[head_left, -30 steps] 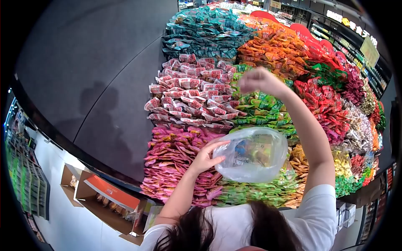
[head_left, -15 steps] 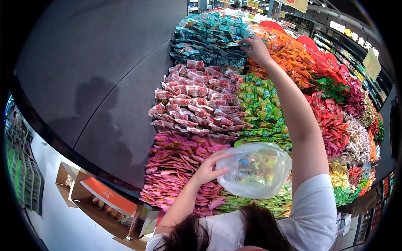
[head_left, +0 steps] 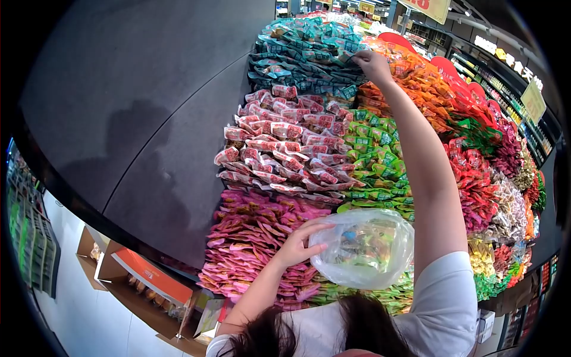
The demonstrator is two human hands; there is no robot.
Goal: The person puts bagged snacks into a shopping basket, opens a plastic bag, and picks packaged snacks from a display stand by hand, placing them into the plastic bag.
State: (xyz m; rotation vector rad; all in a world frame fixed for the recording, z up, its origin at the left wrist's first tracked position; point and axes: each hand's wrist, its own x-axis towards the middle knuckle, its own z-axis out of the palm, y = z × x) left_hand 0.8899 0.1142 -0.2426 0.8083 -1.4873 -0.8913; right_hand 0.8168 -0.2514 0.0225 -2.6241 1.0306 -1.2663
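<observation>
Two bare hands are at work: the left hand (head_left: 299, 245) pinches the near-left rim of one clear plastic bag (head_left: 342, 272) between thumb and fingers, while the right hand (head_left: 376, 66) reaches far forward, fingers bent and tips drawn inward at the right edge of the teal packets (head_left: 303, 50); whether those tips grip a packet I cannot tell. The bag sits low in front of the person's chest, its mouth wide and facing up, with several packets inside, blurred by the plastic and too overlapped to count. Around the hands are six piles, each of many packets beyond counting: the teal one, one of orange packets (head_left: 410, 74) just beside it, one of white-and-red packets (head_left: 285, 146), one of green packets (head_left: 380, 149), one of pink packets (head_left: 256, 244) by the left forearm, and one of red packets (head_left: 470, 172) right of the right arm. The piles' left ends form a ragged line along one broad dark panel (head_left: 172, 89), which stretches away to the left and ends in a curved black edge (head_left: 77, 199). Beyond that edge stands one large carton (head_left: 151, 273) with a red-orange flap. Between bag and right hand there is a wide gap, with the right forearm slanting over the packets along its right side.
</observation>
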